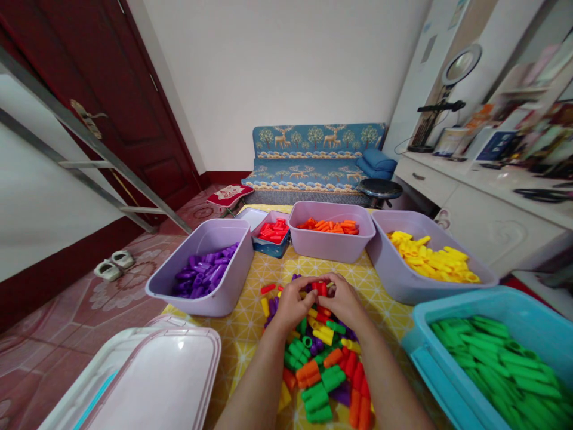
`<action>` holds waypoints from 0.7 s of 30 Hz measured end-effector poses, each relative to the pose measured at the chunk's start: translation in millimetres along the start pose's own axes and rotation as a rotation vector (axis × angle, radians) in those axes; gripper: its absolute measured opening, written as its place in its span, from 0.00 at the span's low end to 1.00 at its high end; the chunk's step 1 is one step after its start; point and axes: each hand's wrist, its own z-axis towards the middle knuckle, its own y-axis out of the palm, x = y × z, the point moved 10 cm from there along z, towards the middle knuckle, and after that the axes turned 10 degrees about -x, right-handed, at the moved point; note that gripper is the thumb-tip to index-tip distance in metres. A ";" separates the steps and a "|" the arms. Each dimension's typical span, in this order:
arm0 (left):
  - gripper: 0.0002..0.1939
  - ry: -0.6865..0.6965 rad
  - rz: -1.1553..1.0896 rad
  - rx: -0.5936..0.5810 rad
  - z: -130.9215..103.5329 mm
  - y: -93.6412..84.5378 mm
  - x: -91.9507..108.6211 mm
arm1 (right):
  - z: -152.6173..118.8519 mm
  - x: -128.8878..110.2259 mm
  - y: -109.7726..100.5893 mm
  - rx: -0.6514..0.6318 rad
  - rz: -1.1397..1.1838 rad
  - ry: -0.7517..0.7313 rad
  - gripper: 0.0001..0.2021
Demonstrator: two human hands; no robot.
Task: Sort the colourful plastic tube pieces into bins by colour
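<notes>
My left hand (296, 301) and my right hand (344, 300) meet over a mixed pile of plastic building pieces on the table. Between their fingertips is a red plastic building piece (320, 288), gripped from both sides; the fingers partly cover it. Under and in front of the hands lie green pieces (317, 401), orange pieces (308, 374), yellow pieces (323, 334) and more red pieces (357, 376). A few purple pieces (316, 346) show among them. Some green and orange pieces are joined into small blocks.
Around the pile stand lilac bins of purple (154, 291), orange (331, 249) and yellow pieces (389, 269), a small box of red pieces (270, 246), and a turquoise bin of green pieces (430, 307). Lids (165, 382) lie front left. A yellow patterned cloth (242, 340) covers the table.
</notes>
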 end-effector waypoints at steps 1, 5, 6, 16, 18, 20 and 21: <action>0.18 0.003 -0.035 0.005 -0.3 -0.1 0.5 | 1.0 -1.2 1.4 0.000 0.070 -0.013 0.16; 0.14 -0.007 -0.182 0.075 -1.8 -5.1 -2.9 | 2.9 -5.1 0.7 0.015 0.158 -0.038 0.15; 0.14 -0.018 -0.203 0.099 -2.3 -7.1 -5.1 | 2.6 -6.0 -1.0 0.023 0.135 -0.038 0.14; 0.13 -0.036 -0.336 0.164 -2.9 -13.2 -9.3 | -2.6 -22.2 -15.0 0.118 0.103 -0.066 0.12; 0.12 -0.034 -0.309 0.165 -3.3 -14.0 -9.5 | -3.4 -22.5 -17.7 0.158 0.103 -0.070 0.13; 0.12 -0.045 -0.251 0.198 -4.7 -18.3 -11.7 | -4.8 -21.7 -23.1 0.200 0.100 -0.059 0.14; 0.12 -0.056 -0.225 0.224 -5.8 -21.4 -13.4 | -5.9 -21.1 -26.7 0.217 0.104 -0.049 0.14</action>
